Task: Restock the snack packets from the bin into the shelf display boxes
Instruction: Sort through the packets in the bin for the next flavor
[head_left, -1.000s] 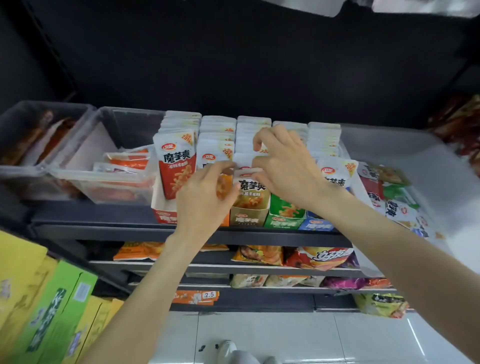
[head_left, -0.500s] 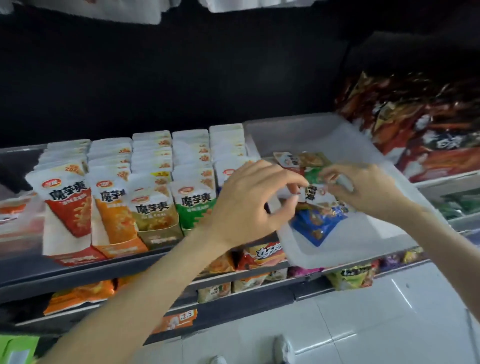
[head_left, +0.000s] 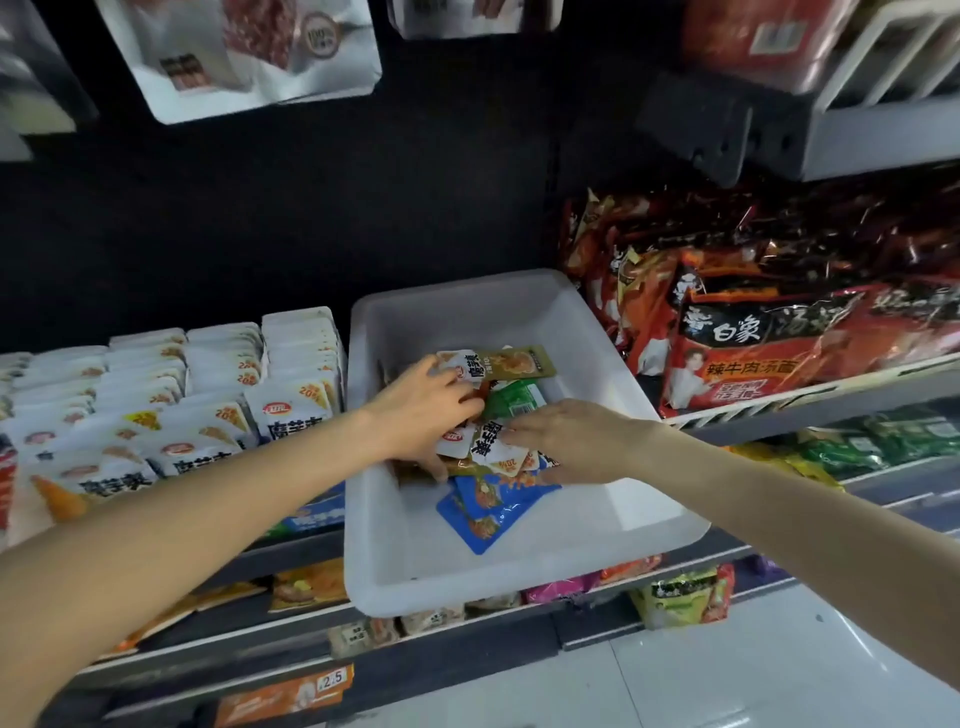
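A white plastic bin stands on the shelf, with several snack packets in a loose pile inside: olive, green, white and orange, blue. My left hand reaches into the bin, fingers curled over the pile and thumb under its near edge, gripping a bunch of packets. Opposite it, my right hand lies on the pile, its straight fingers pressing the white packet. Left of the bin, the shelf display boxes hold upright rows of white packets.
Red instant-noodle bags crowd the tilted shelf right of the bin. Large bags hang above. Lower shelves hold more snack bags and a price tag. Pale tiled floor lies below.
Both hands left the display boxes and moved right into the bin. The view swung right with them. My right hand went from pinching one packet to lying flat on the pile.
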